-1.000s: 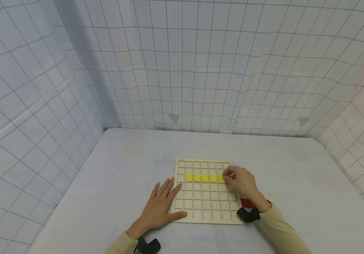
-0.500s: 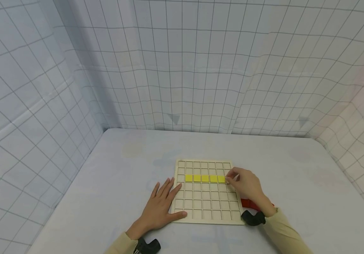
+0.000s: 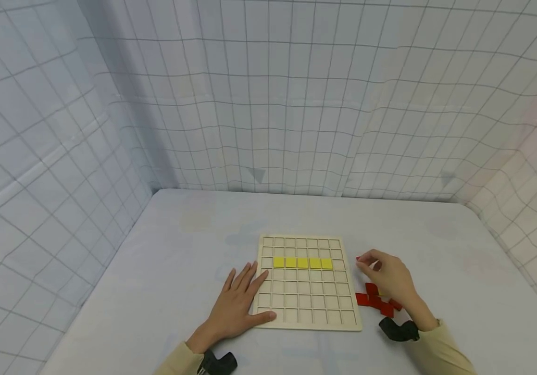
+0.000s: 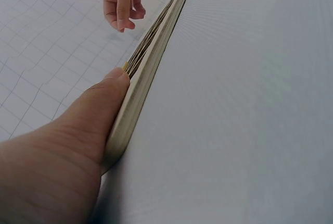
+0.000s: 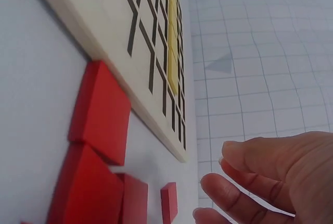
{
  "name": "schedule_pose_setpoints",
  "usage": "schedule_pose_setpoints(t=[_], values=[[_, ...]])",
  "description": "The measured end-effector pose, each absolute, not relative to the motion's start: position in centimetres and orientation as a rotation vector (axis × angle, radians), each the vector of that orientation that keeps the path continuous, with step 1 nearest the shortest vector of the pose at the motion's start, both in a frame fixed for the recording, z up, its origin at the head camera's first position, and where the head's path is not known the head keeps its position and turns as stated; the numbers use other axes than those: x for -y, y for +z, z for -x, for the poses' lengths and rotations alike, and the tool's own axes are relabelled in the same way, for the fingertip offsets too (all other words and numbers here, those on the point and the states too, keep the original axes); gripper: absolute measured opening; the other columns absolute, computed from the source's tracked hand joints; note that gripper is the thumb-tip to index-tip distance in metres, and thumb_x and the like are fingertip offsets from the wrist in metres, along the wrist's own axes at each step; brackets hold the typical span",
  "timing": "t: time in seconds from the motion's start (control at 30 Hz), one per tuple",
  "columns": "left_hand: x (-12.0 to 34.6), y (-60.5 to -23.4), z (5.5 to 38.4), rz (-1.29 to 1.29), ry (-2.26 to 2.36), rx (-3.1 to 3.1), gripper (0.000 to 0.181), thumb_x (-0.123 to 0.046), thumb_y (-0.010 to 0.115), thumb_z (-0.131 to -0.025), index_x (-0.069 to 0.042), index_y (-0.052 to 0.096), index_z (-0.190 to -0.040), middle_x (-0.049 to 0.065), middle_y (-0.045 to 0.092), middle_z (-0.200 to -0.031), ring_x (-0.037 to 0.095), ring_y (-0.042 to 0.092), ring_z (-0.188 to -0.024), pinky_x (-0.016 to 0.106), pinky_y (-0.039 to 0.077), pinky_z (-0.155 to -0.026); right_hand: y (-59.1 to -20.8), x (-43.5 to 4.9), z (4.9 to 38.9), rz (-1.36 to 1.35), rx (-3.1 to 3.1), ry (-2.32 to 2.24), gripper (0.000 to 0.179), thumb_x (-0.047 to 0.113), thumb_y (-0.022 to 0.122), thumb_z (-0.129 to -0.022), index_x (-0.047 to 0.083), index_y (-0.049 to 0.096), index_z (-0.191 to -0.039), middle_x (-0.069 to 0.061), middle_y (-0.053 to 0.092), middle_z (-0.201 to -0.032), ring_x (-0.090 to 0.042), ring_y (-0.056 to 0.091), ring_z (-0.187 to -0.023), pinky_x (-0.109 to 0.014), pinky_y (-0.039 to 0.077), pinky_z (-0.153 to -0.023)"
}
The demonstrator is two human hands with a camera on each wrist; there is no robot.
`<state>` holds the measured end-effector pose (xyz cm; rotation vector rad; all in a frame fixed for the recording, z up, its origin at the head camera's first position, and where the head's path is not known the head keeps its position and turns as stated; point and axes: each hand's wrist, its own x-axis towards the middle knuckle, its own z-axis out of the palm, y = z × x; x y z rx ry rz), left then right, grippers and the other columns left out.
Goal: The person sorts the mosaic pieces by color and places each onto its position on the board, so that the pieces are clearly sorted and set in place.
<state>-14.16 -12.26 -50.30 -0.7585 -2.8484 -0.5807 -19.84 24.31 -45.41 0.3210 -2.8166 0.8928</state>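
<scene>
The right hand's grip (image 3: 387,275) hangs above the desk (image 3: 193,260) to the right of the game-style grid board, its fingers loosely curled and the thumb close to the forefinger; the right wrist view shows nothing pinched between them. A lone red square tile (image 5: 169,203) lies on the desk near these fingertips, which partly cover it in the head view. Nearer the person, below the right hand, a cluster of red square tiles (image 3: 374,301) lies jumbled beside the right edge of the pale grid board (image 3: 304,303), one against that edge.

The left hand (image 3: 234,311) holds nothing: it lies flat with fingers spread across the board's left side, thumb on the near left corner, outer fingers over the desk. Five yellow square tiles (image 3: 303,263) fill the middle five cells of the third row from the far side. Beyond stands a white cloth backdrop (image 3: 277,104) with dark grid lines.
</scene>
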Motion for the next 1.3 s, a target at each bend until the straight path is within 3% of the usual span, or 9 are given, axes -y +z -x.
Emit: schedule_pose_setpoints(t=[0.17,0.57,0.87,1.3], values=[[12.2,-50.6,14.2,0.765,-0.575,2.822,0.088,-0.070,0.050,-0.084,-0.013,0.032,-0.150,0.014,0.022,-0.154,0.028,0.013,-0.142,0.051,0.005,-0.111,-45.1,-26.0,19.4,-0.252,2.899,0.871,0.015,0.025,0.073,-0.085,0.011,0.068,-0.090,0.005,0.061,-0.078,-0.016,0.053,-0.072,-0.027,0.042,-0.051],[12.3,-50.4,14.3,0.761,-0.567,2.865,0.089,-0.069,0.050,-0.084,-0.014,0.029,-0.151,0.013,0.018,-0.155,0.026,0.009,-0.143,0.050,0.001,-0.112,-45.6,-28.3,18.9,-0.342,3.066,0.947,0.036,0.033,0.081,-0.075,0.009,0.069,-0.099,0.000,0.062,-0.095,-0.026,0.053,-0.094,-0.039,0.048,-0.073],[12.3,-50.3,14.3,0.758,-0.557,2.863,0.089,-0.069,0.051,-0.084,-0.014,0.029,-0.151,0.013,0.019,-0.155,0.026,0.009,-0.143,0.050,0.002,-0.112,-46.1,-29.4,18.8,-0.525,3.004,0.982,0.028,0.022,0.082,-0.074,0.011,0.069,-0.096,0.002,0.062,-0.096,-0.025,0.050,-0.096,-0.044,0.043,-0.079],[12.3,-50.2,14.2,0.758,-0.573,2.877,0.090,-0.069,0.051,-0.084,-0.015,0.028,-0.151,0.012,0.017,-0.156,0.026,0.008,-0.143,0.050,0.001,-0.112,-46.5,-29.7,19.1,-0.496,3.009,1.011,0.021,0.015,0.081,-0.076,0.012,0.070,-0.094,0.000,0.061,-0.096,-0.026,0.048,-0.096,-0.043,0.043,-0.078]])
